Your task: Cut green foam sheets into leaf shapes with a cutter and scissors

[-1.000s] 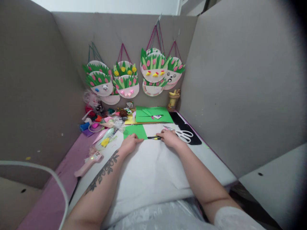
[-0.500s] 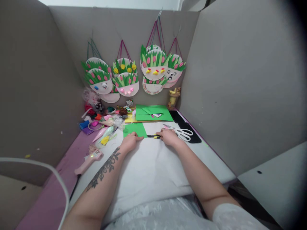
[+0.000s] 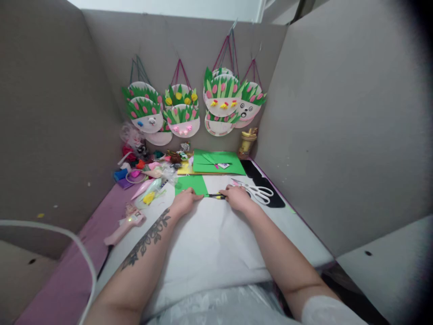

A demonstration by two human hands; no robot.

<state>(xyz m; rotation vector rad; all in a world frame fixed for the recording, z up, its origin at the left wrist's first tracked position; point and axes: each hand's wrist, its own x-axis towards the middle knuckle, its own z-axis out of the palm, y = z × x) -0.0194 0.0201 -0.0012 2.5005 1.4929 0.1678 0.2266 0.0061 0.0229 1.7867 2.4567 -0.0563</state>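
Observation:
A sheet of green paper [image 3: 189, 183] lies at the front of the stacked sheets, and my left hand [image 3: 185, 201] is closed on its near edge. My right hand [image 3: 237, 197] is closed around slim black-and-yellow scissors [image 3: 216, 196] that point left. Their dark blades reach the paper's lower right corner, close to my left fingertips. My right fingers partly hide the handles. White-handled scissors [image 3: 260, 193] lie just right of my right hand, apart from it.
Behind are more green sheets [image 3: 219, 158]. A pink glue gun [image 3: 126, 225] rests on the left, near bags and colourful craft bits [image 3: 149, 174]. Decorated paper plates [image 3: 184, 122] hang on the grey back panel. A white cable [image 3: 81, 253] arcs at lower left.
The view has shifted slightly, so the scene sits a little lower and further right. The scissors' blades look slightly more parted at the green paper's corner. Both hands keep their holds.

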